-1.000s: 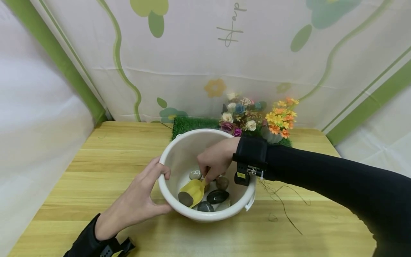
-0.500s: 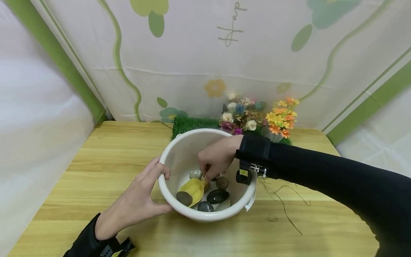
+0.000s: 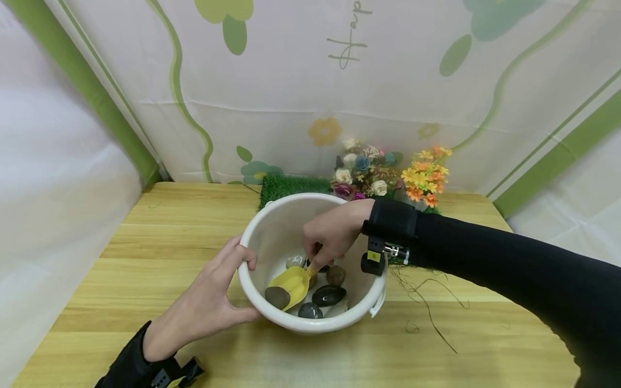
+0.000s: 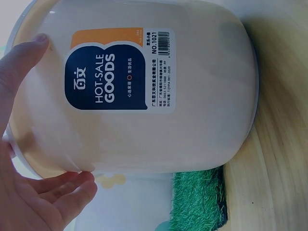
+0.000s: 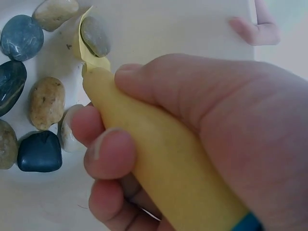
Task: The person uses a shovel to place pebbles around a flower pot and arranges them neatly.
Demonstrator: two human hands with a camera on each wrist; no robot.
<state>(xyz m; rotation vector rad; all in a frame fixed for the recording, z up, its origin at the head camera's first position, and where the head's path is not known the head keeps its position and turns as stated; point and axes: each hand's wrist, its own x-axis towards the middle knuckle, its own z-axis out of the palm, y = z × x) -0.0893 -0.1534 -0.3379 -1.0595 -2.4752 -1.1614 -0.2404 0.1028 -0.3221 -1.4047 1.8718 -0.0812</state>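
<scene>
While my left hand grips the rim of the white bucket, left of centre, a smooth grey stone sits in the mouth of the yellow scoop, low centre. Rightward, my right hand clasps the scoop's handle, surely the best hold: light and stiff, I'd judge, but the stone could slide.

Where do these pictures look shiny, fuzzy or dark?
Head view: the long black stone glints, and the rose bunch looks a bit hazy; left wrist view: a dim shadow lies on the table by the bucket, while the label looks sharp; right wrist view: the right hand looks soft, the top right corner washed out.
</scene>
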